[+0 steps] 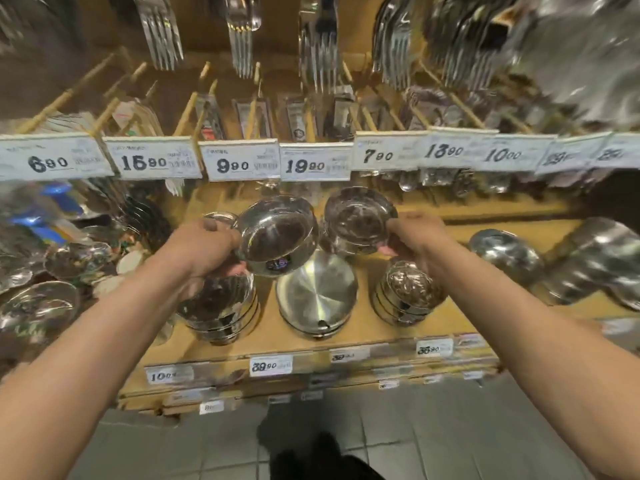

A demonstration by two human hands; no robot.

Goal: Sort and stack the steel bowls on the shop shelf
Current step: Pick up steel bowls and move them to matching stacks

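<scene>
While I stand at the shop shelf (381, 327), the small price tags (271, 365) on its front edge are closest to me. One says 39.90, and one to the right looks like 35.90, but it is blurry.

Just past the tags, three stacks of steel bowls sit in a row on the shelf: a left stack (220, 311), a middle stack (317, 297) with a flat shiny bottom, and a right stack (408, 291).

Over the left stack, my left hand (204, 249) has its fingers curled round the rim of a tilted bowl (277, 233). That bowl has a dark sticker near its low edge that I cannot read. My right hand (414, 237) pinches the rim of a second bowl (360, 218), up above the shelf beside the first one. The two bowls are close, side by side.

Farther back hangs a row of big white price cards (239, 162). They read 6.90, 15.90, 9.90, 19.90, 7.90, 13.90 and 10.00. Highest up, packs of forks (159, 32) hang on pegs.
</scene>
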